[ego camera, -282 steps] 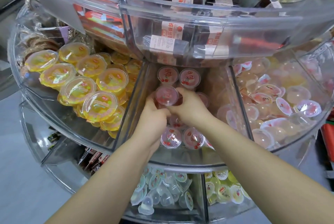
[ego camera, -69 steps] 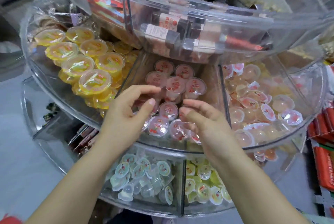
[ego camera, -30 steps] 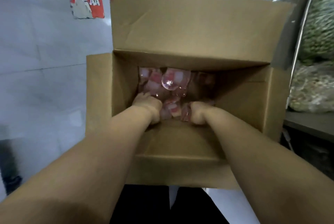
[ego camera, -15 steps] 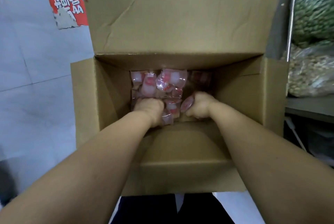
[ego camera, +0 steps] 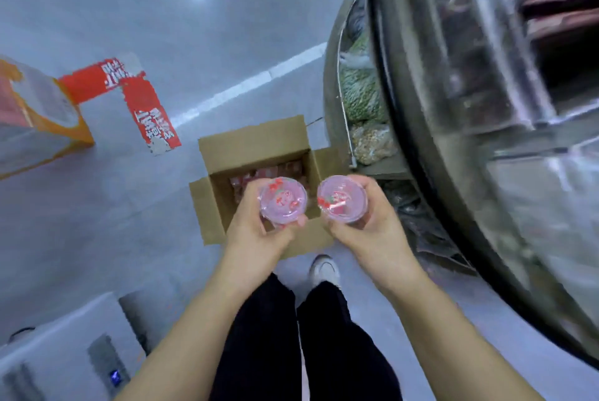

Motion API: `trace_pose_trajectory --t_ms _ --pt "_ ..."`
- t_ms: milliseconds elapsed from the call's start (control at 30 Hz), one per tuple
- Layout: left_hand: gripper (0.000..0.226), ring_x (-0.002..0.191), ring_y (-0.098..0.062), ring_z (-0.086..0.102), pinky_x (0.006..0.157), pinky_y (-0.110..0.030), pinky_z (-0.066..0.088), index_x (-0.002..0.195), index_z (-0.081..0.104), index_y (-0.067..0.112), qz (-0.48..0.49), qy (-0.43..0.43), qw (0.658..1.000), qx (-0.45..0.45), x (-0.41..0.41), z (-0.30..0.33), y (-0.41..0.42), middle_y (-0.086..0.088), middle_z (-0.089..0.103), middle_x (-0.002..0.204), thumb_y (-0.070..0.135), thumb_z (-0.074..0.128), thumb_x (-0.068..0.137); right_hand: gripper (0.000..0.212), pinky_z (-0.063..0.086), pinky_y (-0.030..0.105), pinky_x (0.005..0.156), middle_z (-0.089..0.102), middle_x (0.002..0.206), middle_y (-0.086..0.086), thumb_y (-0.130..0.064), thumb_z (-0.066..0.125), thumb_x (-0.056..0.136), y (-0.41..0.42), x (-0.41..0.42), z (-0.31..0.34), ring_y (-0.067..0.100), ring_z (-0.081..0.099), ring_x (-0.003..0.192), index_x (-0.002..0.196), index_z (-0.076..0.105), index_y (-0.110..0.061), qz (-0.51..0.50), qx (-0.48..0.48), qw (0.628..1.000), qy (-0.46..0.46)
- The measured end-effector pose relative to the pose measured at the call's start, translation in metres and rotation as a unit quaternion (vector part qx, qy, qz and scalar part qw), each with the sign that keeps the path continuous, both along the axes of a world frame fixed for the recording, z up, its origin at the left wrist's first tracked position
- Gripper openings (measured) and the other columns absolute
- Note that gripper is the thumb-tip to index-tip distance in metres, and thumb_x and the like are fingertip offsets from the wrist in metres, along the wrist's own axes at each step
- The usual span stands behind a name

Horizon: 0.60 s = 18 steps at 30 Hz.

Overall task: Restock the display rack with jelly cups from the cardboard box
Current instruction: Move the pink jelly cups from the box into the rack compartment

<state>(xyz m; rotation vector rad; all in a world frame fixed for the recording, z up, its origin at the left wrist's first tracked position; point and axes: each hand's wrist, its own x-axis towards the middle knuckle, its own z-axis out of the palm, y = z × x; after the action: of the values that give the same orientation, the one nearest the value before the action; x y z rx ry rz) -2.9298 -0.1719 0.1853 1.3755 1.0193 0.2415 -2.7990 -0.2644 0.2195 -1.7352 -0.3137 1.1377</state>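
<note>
Two jelly cups held above the open cardboard box (ego camera: 259,154)

The left hand (ego camera: 259,232) grips one pink-lidded jelly cup (ego camera: 282,200), lid up, over the box's near side; the right hand (ego camera: 366,232) grips a second jelly cup (ego camera: 342,198) just right of it, the two cups close but apart. More pink cups lie inside the box on the floor (ego camera: 113,222). The display rack (ego camera: 486,141) curves up right of the box.

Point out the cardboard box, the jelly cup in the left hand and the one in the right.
cardboard box (ego camera: 256,141): head view, far flap.
left jelly cup (ego camera: 283,200): head view, lid centre.
right jelly cup (ego camera: 342,199): head view, lid centre.
</note>
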Motion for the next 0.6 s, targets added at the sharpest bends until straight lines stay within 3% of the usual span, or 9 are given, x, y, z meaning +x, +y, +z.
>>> trace_pose_trajectory --t_ms 100,233,367,433,500,600 --pt "0.046 0.092 -0.001 0.06 0.081 -0.017 0.047 0.101 0.048 0.038 -0.041 -0.052 0.997 0.046 0.026 0.104 -0.008 0.023 0.061 0.098 0.032 0.075 0.064 0.043 0.046 0.011 0.076 0.068 0.096 -0.011 0.004 0.068 0.075 -0.021 0.013 0.111 0.001 0.063 0.089 0.101 0.057 -0.027 -0.015 0.05 0.998 -0.041" --pt "0.05 0.083 0.0 0.061 0.075 -0.021 0.049 0.1 0.038 0.053 -0.106 -0.117 0.985 0.075 0.07 0.207 -0.026 0.027 0.058 0.097 0.049 0.07 0.062 0.049 0.044 0.008 0.076 0.065 0.094 -0.016 0.001 0.062 0.07 -0.061 0.032 0.215 -0.001 0.061 0.087 0.098 0.057 -0.039 -0.037 0.122 0.985 -0.115" --pt "0.055 0.108 0.002 0.053 0.089 -0.01 0.04 0.122 0.035 0.053 -0.217 -0.214 0.951 0.047 0.119 0.269 -0.062 0.026 0.054 0.113 0.04 0.059 0.075 0.046 0.042 0.008 0.069 0.059 0.085 -0.02 -0.009 0.062 0.063 -0.113 0.055 0.277 -0.002 0.055 0.075 0.1 0.053 -0.036 -0.135 0.162 0.967 -0.143" --pt "0.049 0.114 -0.002 0.05 0.092 -0.012 0.037 0.121 0.039 0.051 -0.253 -0.242 0.934 0.073 0.146 0.293 -0.084 0.018 0.053 0.12 0.039 0.057 0.077 0.044 0.043 0.008 0.065 0.06 0.082 -0.021 -0.02 0.064 0.06 -0.138 0.067 0.298 -0.004 0.055 0.071 0.099 0.052 -0.034 -0.187 0.171 0.955 -0.155" --pt "0.042 0.114 -0.006 0.051 0.096 -0.018 0.037 0.116 0.044 0.049 -0.272 -0.265 0.919 0.103 0.17 0.315 -0.106 0.01 0.054 0.12 0.041 0.058 0.078 0.045 0.044 0.01 0.068 0.062 0.083 -0.021 -0.032 0.067 0.058 -0.161 0.079 0.316 -0.006 0.057 0.073 0.1 0.05 -0.029 -0.215 0.169 0.944 -0.185" --pt "0.041 0.103 0.001 0.056 0.086 -0.009 0.04 0.11 0.048 0.04 -0.259 -0.294 0.909 0.146 0.202 0.344 -0.135 0.022 0.058 0.108 0.042 0.066 0.072 0.048 0.045 0.009 0.072 0.065 0.088 -0.019 -0.032 0.076 0.061 -0.188 0.101 0.338 -0.004 0.06 0.081 0.101 0.05 -0.026 -0.24 0.169 0.929 -0.224"
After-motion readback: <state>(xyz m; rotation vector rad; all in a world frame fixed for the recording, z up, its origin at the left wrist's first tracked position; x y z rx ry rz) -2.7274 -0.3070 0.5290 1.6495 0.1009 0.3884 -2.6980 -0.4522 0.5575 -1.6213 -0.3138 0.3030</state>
